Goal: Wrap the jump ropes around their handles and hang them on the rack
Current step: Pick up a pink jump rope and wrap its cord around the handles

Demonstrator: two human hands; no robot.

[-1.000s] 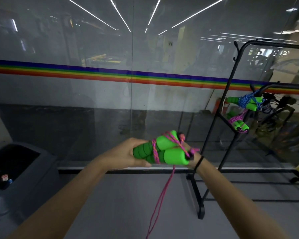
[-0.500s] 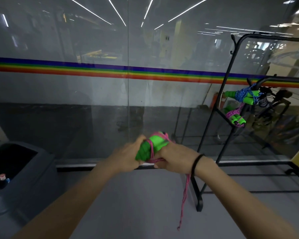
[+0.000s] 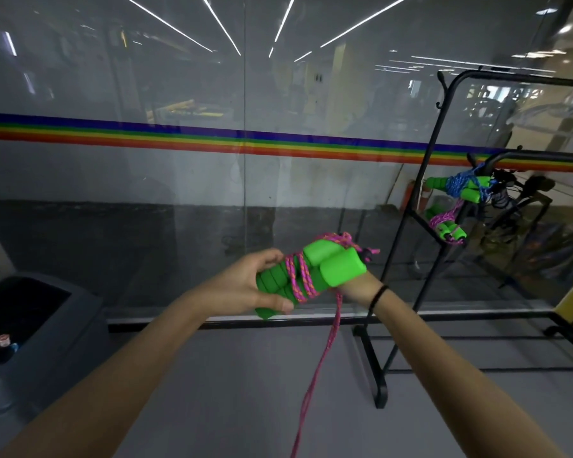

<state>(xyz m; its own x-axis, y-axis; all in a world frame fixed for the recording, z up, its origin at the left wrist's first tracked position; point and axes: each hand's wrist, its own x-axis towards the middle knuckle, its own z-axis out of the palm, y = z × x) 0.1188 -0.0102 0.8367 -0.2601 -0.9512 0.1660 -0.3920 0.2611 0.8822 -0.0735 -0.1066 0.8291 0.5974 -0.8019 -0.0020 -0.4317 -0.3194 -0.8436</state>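
I've got the two green foam handles [image 3: 311, 276] pressed together out in front at chest height, my left hand [image 3: 245, 285] with fingers [image 3: 272, 256] curled round the ribbed end. My right hand [image 3: 354, 285] is mostly hidden behind them, so I can't tell its grip. The pink rope [image 3: 325, 345] looks limp and light, with the tail dangling toward the floor. Foam looks squishy, so I'd grip mid-handle. The rack [image 3: 444, 166] is off to the right.

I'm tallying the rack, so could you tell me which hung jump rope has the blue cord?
The upper hung jump rope, up by the rack's curved bar; the lower hung one has pink cord.
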